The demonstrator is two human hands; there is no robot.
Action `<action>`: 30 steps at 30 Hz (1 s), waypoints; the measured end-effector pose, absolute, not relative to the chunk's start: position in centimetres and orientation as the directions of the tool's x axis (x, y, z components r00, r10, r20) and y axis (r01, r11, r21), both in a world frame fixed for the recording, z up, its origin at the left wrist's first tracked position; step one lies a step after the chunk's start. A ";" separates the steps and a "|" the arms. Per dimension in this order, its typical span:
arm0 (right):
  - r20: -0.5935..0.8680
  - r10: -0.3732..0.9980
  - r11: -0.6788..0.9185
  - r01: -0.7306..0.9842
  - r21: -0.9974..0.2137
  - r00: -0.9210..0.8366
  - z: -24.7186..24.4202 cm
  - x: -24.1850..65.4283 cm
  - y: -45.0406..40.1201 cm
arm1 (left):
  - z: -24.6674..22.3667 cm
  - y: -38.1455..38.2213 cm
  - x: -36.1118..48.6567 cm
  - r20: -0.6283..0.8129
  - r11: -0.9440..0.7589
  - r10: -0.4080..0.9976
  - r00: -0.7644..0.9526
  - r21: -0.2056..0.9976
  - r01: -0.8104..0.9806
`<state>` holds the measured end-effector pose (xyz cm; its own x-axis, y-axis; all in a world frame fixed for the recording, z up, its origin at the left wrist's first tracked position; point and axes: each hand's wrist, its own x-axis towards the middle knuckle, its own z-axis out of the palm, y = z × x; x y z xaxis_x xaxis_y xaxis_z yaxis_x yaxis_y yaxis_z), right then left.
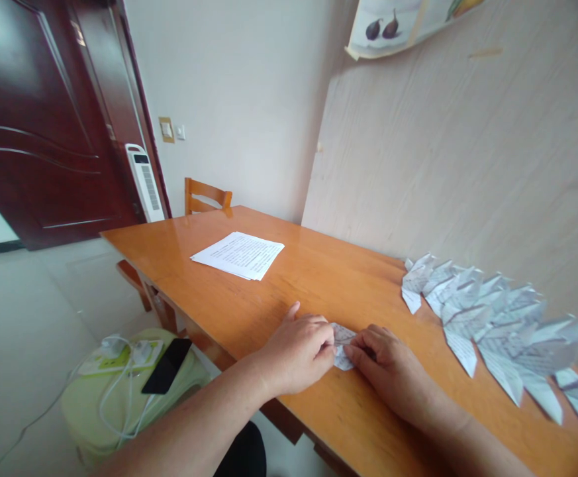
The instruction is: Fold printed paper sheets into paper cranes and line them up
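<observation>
A small folded piece of printed paper point(343, 356) lies on the wooden table point(318, 278) near its front edge, between my two hands. My left hand point(304, 344) grips its left side, fingers curled, with the thumb side toward the table's far end. On the right side of the paper, my right hand point(385, 361) pinches it with thumb and fingers. Parts of the paper are hidden under my fingers. To the right stand several folded paper pieces point(487, 311) of the same printed paper, set in rows with pointed tips upward.
A stack of printed sheets point(239, 255) lies toward the table's far left. Below the left edge, a pale green stool point(75, 404) holds a black phone point(167, 366), a power strip point(120, 358) and white cables. A wooden chair point(206, 193) stands behind the table; a board point(442, 152) leans along the back.
</observation>
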<state>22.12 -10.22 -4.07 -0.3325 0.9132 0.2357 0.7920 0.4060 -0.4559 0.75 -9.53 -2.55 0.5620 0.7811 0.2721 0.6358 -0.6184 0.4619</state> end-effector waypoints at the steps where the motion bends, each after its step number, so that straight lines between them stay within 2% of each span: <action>1: 0.235 0.916 0.400 0.793 -0.459 -0.326 -4.1 22.1 -10.2 | -2.5 -9.5 0.8 0.274 -0.621 0.779 0.564 0.457 0.636; 9: 0.234 0.934 0.350 0.821 -0.451 -0.270 -4.5 21.8 -10.0 | -2.5 -9.5 1.1 0.316 -0.663 0.749 0.583 0.366 0.653; 15: 0.203 0.944 0.328 0.826 -0.459 -0.262 -4.5 21.8 -10.1 | -2.6 -9.8 1.0 0.276 -0.633 0.770 0.575 0.437 0.639; 21: 0.193 0.946 0.320 0.834 -0.450 -0.259 -4.5 21.8 -10.2 | -3.6 -9.7 0.8 0.301 -0.615 0.785 0.541 0.483 0.623; 30: 0.195 0.952 0.300 0.842 -0.449 -0.236 -4.6 21.5 -10.2 | -3.4 -9.3 1.2 0.251 -0.603 0.794 0.554 0.443 0.664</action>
<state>21.54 -10.16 -4.56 -0.2355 0.9521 0.1951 0.8417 0.3002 -0.4489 1.25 -9.27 -3.43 0.5538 0.7939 0.2510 0.6637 -0.6029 0.4427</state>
